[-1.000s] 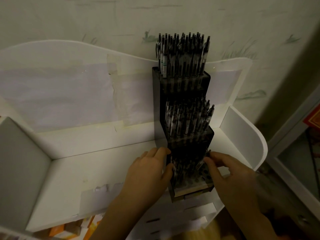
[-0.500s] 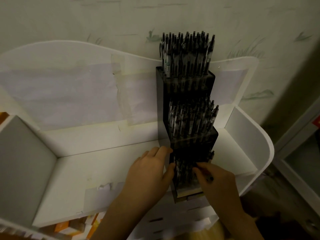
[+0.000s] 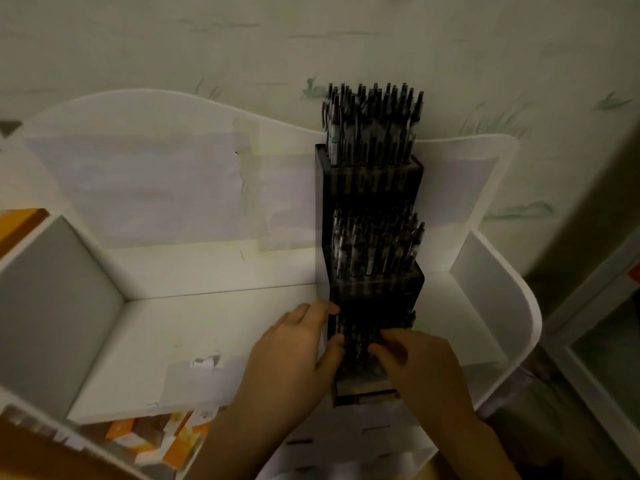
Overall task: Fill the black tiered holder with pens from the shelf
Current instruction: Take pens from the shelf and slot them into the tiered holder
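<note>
The black tiered holder (image 3: 374, 188) stands on the white shelf (image 3: 194, 327), toward its right end. Its top tier is packed with dark pens (image 3: 374, 123), and the middle tier holds a second dense bunch of pens (image 3: 375, 244). More pens (image 3: 356, 337) stand in the lowest tier, partly hidden by my hands. My left hand (image 3: 294, 351) grips the holder's left edge at the lowest tier, thumb in front and fingers on the side. My right hand (image 3: 422, 365) is over the lowest tier, its fingertips pinching a pen among those standing there.
The shelf has upright side panels at left (image 3: 52, 299) and right (image 3: 485, 271) and a curved back panel with taped paper (image 3: 156, 188). Orange and white boxes (image 3: 173, 441) lie below the shelf's front edge. A wall rises behind, and a pale cabinet (image 3: 602, 341) stands at right.
My right hand has moved left from the holder's right edge to over the lowest tier's pens. My left hand has stayed on the holder's left edge.
</note>
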Demonstrator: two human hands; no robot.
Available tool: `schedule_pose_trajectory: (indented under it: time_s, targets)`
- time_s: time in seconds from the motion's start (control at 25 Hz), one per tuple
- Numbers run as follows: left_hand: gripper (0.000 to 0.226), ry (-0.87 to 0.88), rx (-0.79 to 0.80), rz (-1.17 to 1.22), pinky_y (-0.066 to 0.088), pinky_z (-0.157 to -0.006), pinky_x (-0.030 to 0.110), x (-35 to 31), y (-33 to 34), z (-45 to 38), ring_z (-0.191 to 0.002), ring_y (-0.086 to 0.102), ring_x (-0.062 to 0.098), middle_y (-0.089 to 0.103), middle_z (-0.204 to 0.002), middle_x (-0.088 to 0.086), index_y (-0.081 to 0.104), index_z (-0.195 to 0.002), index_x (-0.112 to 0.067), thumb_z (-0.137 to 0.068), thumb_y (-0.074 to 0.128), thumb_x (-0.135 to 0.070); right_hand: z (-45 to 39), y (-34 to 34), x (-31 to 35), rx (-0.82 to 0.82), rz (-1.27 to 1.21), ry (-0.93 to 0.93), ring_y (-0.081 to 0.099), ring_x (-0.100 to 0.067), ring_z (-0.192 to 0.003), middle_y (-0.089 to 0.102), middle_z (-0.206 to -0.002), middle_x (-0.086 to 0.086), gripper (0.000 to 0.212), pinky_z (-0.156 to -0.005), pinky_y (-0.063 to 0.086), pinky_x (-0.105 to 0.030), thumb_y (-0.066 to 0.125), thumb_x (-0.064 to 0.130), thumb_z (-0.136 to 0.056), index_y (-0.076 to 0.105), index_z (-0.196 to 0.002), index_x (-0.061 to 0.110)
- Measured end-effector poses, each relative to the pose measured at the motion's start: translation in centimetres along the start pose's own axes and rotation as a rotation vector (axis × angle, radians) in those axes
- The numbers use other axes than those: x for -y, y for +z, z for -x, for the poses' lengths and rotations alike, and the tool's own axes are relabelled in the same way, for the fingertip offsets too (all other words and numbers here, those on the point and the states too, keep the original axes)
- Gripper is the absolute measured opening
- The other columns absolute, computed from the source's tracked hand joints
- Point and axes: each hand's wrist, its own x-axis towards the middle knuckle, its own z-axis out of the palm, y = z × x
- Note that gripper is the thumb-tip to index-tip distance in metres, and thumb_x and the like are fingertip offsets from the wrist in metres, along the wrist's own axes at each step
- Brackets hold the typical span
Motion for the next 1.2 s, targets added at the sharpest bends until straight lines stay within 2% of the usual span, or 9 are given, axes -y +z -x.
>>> schedule_pose_trajectory:
  time_s: [0.12, 0.24, 0.44, 0.56, 0.68, 0.76, 1.0, 1.2]
  targets:
    - [0.036, -0.026, -0.032, -0.006, 0.047, -0.083, 0.018, -0.9, 0.0, 1.1, -0.106, 0.052, 0.002, 0.055, -0.119, -0.017, 0.041, -0.129, -0.04, -0.094, 0.047, -0.044, 1.0, -1.6, 0.1, -0.073, 0.01, -0.057, 0.066, -0.013, -0.092, 0.071, -0.107, 0.004, 0.042, -0.082, 0.057, -0.03, 0.073, 0.036, -0.083, 0.068, -0.122, 0.021]
    - [0.04, -0.069, -0.085, -0.015, 0.036, -0.084, 0.007, -2.3, 0.2, 2.7, -0.11, 0.048, -0.002, 0.051, -0.124, -0.02, 0.039, -0.133, -0.041, -0.094, 0.048, -0.043, 1.9, -3.2, 0.8, -0.09, 0.007, -0.205, 0.063, -0.016, -0.105, 0.067, -0.118, 0.002, 0.047, -0.088, 0.055, -0.033, 0.072, 0.035, -0.084, 0.063, -0.127, 0.02]
    - [0.046, -0.141, -0.172, -0.053, 0.043, -0.09, 0.016, -4.1, -0.6, 6.7, -0.119, 0.044, -0.001, 0.044, -0.134, -0.022, 0.029, -0.138, -0.045, -0.094, 0.046, -0.047, 3.0, -4.1, 2.5, -0.02, -0.004, -0.375, 0.055, -0.017, -0.12, 0.06, -0.131, 0.005, 0.055, -0.098, 0.05, -0.039, 0.071, 0.04, -0.084, 0.057, -0.134, 0.023]
    - [0.05, -0.203, -0.259, -0.104, 0.039, -0.091, 0.013, -4.4, -2.3, 9.6, -0.122, 0.04, -0.002, 0.038, -0.138, -0.023, 0.026, -0.14, -0.045, -0.094, 0.046, -0.047, 3.7, -3.6, 4.4, 0.055, 0.01, -0.485, 0.049, -0.012, -0.126, 0.053, -0.138, 0.01, 0.058, -0.104, 0.046, -0.035, 0.06, 0.051, -0.086, 0.049, -0.138, 0.03]
    - [0.053, -0.281, -0.336, -0.168, 0.042, -0.098, 0.02, -4.2, -4.6, 12.8, -0.124, 0.041, 0.0, 0.035, -0.142, -0.023, 0.022, -0.141, -0.047, -0.094, 0.047, -0.046, 4.6, -2.2, 7.4, 0.103, -0.012, -0.582, 0.048, -0.01, -0.125, 0.051, -0.136, 0.014, 0.057, -0.103, 0.045, -0.031, 0.056, 0.055, -0.086, 0.044, -0.138, 0.036]
    - [0.054, -0.335, -0.382, -0.191, 0.046, -0.097, 0.024, -3.8, -6.5, 14.5, -0.118, 0.048, 0.005, 0.037, -0.142, -0.02, 0.023, -0.141, -0.047, -0.094, 0.049, -0.045, 5.0, -1.0, 9.7, 0.124, -0.027, -0.644, 0.049, -0.01, -0.123, 0.053, -0.135, 0.013, 0.057, -0.102, 0.045, -0.031, 0.057, 0.054, -0.086, 0.043, -0.138, 0.035]
    - [0.053, -0.443, -0.538, -0.298, 0.046, -0.086, 0.018, 0.2, -14.5, 21.7, -0.114, 0.052, 0.008, 0.039, -0.14, -0.017, 0.028, -0.14, -0.041, -0.092, 0.051, -0.044, 8.3, 4.7, 19.9, 0.213, -0.055, -0.826, 0.049, -0.009, -0.123, 0.053, -0.138, 0.012, 0.06, -0.095, 0.039, -0.023, 0.054, 0.06, -0.086, 0.042, -0.139, 0.036]
    - [0.053, -0.477, -0.639, -0.381, 0.036, -0.091, 0.014, 5.6, -22.9, 27.3, -0.123, 0.041, 0.002, 0.041, -0.14, -0.018, 0.03, -0.14, -0.039, -0.093, 0.053, -0.041, 12.9, 10.3, 30.9, 0.193, -0.155, -0.929, 0.051, -0.012, -0.117, 0.058, -0.128, 0.01, 0.056, -0.094, 0.047, -0.032, 0.058, 0.054, -0.085, 0.045, -0.136, 0.034]
